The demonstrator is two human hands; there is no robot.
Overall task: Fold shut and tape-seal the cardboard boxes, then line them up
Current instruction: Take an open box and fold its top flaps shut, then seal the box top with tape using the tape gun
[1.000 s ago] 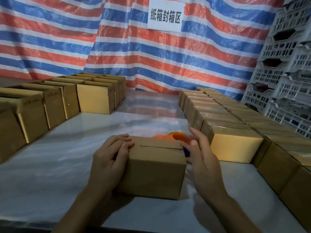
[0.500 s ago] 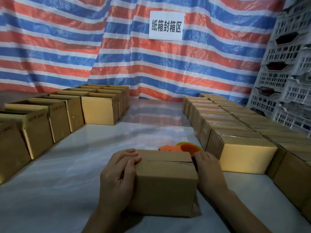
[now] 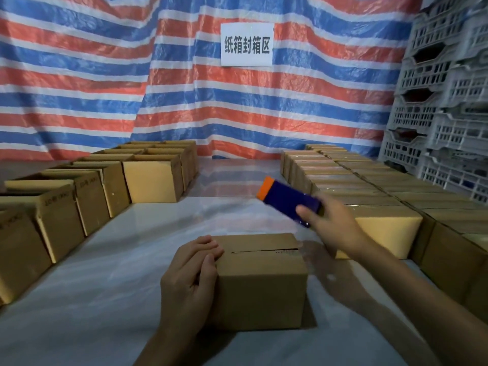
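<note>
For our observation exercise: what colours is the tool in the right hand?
The tool is dark blue with an orange end; head view shows it.

white paper sign (image 3: 247, 44) taped on the striped tarp (image 3: 184, 107) reads 纸箱封箱区 in dark characters. small dark print near the top edge of the open boxes (image 3: 56, 204) at left, too blurred to read.

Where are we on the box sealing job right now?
Done: closed boxes lined up in rows at right. In hand: left hand holds the centre box, flaps folded, seam untaped; right hand grips the raised tape dispenser. Left: open boxes at left.
</note>
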